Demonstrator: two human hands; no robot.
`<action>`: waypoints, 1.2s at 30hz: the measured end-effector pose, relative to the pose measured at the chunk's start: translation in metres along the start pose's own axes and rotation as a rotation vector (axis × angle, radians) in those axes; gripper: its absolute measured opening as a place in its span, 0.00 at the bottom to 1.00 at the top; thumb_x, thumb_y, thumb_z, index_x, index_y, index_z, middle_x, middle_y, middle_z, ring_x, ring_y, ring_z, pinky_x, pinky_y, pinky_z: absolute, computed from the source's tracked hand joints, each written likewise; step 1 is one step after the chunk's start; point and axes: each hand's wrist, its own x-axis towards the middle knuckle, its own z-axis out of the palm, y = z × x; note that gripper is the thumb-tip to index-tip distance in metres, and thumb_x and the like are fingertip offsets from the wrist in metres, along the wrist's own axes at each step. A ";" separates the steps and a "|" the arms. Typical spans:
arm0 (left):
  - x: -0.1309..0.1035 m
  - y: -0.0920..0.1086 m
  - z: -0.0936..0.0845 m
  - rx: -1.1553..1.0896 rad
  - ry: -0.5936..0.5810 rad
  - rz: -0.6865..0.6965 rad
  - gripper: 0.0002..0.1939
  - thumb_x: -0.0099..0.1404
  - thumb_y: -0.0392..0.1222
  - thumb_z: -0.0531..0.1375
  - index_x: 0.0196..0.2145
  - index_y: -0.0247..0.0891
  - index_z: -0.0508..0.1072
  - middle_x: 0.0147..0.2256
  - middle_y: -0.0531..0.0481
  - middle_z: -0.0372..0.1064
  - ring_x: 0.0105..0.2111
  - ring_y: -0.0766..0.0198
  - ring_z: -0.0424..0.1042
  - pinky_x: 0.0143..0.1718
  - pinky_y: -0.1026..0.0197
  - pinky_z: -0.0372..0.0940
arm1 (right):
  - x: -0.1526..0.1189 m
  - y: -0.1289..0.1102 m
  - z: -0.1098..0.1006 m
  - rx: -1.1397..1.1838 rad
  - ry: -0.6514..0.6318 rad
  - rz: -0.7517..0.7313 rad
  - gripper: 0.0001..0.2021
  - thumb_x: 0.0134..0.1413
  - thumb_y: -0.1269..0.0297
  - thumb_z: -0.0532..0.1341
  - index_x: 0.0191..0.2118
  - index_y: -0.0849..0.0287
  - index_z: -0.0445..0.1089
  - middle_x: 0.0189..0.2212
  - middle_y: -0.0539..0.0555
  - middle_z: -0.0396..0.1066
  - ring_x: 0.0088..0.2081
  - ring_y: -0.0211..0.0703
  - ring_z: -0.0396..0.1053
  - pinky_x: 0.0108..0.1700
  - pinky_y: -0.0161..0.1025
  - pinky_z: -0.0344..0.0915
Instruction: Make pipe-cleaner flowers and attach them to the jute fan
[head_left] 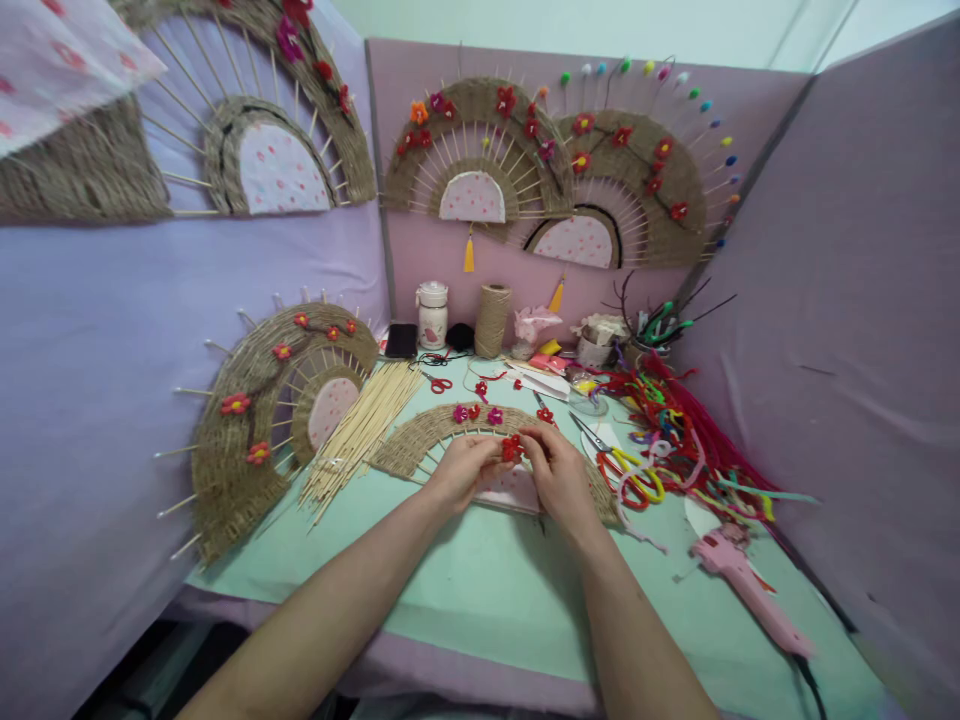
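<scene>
Two bare forearms [360,590] stretch over the pale green tablecloth [450,600] toward a half-round woven fan [412,437] lying flat. Over the middle of that fan, just above its spotted panel [510,490], I see a small red flower [512,447] held between both hands. Thumb and fingers of the left hand [469,470] are pinched together on one side of it, and those of the right hand [559,470] close on the other. Magenta blooms [495,415] and red ones sit along the fan's band.

To the person's left lies a bundle of thin sticks [367,430], with a larger fan [225,450] propped beside it. To the right, yellow-handled scissors [637,475] rest near a tangle of coloured pipe cleaners [675,410], and nearer the front is a pink glue gun [757,592]. Behind stand a spool of twine [493,320] and a white lidded jar [433,315], below two decorated fans [472,100] on the pink back panel [420,245].
</scene>
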 end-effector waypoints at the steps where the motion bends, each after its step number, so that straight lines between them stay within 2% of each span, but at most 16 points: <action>1: 0.000 -0.001 0.000 0.014 0.010 0.009 0.08 0.49 0.38 0.64 0.27 0.29 0.76 0.30 0.44 0.73 0.31 0.68 0.70 0.38 0.66 0.65 | 0.000 0.000 0.000 0.001 -0.009 -0.010 0.11 0.56 0.61 0.52 0.37 0.58 0.69 0.36 0.56 0.71 0.38 0.45 0.68 0.41 0.42 0.63; 7: 0.004 -0.004 -0.002 0.068 0.090 0.051 0.10 0.46 0.38 0.66 0.28 0.30 0.76 0.26 0.46 0.73 0.27 0.68 0.70 0.37 0.64 0.65 | -0.002 -0.003 0.003 -0.033 -0.046 -0.078 0.09 0.56 0.64 0.53 0.37 0.57 0.69 0.35 0.56 0.69 0.38 0.45 0.66 0.40 0.41 0.62; 12: 0.007 -0.010 -0.005 0.302 0.105 0.155 0.11 0.48 0.38 0.64 0.31 0.30 0.74 0.26 0.47 0.73 0.26 0.66 0.70 0.33 0.63 0.65 | -0.002 -0.006 0.005 -0.067 -0.034 -0.123 0.07 0.55 0.65 0.54 0.36 0.57 0.68 0.35 0.55 0.68 0.39 0.45 0.65 0.41 0.41 0.61; 17: 0.007 -0.015 -0.005 0.432 0.135 0.264 0.23 0.48 0.34 0.63 0.44 0.35 0.66 0.27 0.49 0.74 0.28 0.64 0.72 0.32 0.64 0.65 | -0.003 -0.003 0.007 -0.117 -0.033 -0.147 0.08 0.56 0.65 0.53 0.30 0.58 0.67 0.29 0.54 0.66 0.34 0.43 0.64 0.36 0.40 0.60; 25: -0.006 -0.012 0.000 0.864 0.228 0.471 0.23 0.54 0.32 0.58 0.49 0.40 0.66 0.27 0.53 0.74 0.30 0.64 0.72 0.37 0.63 0.62 | -0.004 -0.006 0.006 -0.299 -0.059 -0.227 0.08 0.56 0.67 0.52 0.28 0.58 0.65 0.27 0.53 0.63 0.33 0.44 0.61 0.34 0.40 0.57; 28: -0.002 -0.013 -0.001 0.746 0.189 0.364 0.27 0.51 0.30 0.59 0.50 0.39 0.65 0.26 0.52 0.74 0.29 0.64 0.72 0.35 0.63 0.63 | -0.003 -0.003 0.006 -0.282 -0.078 -0.232 0.10 0.58 0.67 0.52 0.28 0.58 0.66 0.27 0.53 0.63 0.33 0.44 0.61 0.35 0.40 0.57; 32: 0.005 -0.008 -0.003 0.377 0.048 0.125 0.17 0.51 0.30 0.61 0.41 0.33 0.69 0.25 0.49 0.73 0.25 0.66 0.72 0.31 0.64 0.66 | 0.000 0.004 0.006 -0.167 -0.102 -0.234 0.10 0.59 0.65 0.50 0.36 0.56 0.68 0.31 0.54 0.67 0.36 0.44 0.63 0.39 0.40 0.59; 34: 0.005 -0.004 -0.003 0.238 0.056 0.088 0.14 0.51 0.31 0.62 0.38 0.32 0.70 0.24 0.48 0.73 0.25 0.67 0.72 0.32 0.64 0.67 | 0.000 0.006 0.005 -0.119 -0.057 -0.200 0.11 0.60 0.65 0.49 0.42 0.56 0.66 0.36 0.55 0.68 0.39 0.44 0.64 0.41 0.41 0.60; 36: 0.004 0.001 -0.003 0.153 0.100 0.066 0.13 0.52 0.30 0.62 0.38 0.31 0.70 0.25 0.46 0.73 0.26 0.67 0.73 0.33 0.64 0.67 | 0.001 0.006 0.004 -0.136 -0.003 -0.145 0.11 0.59 0.64 0.49 0.43 0.57 0.65 0.38 0.56 0.69 0.40 0.45 0.65 0.42 0.42 0.60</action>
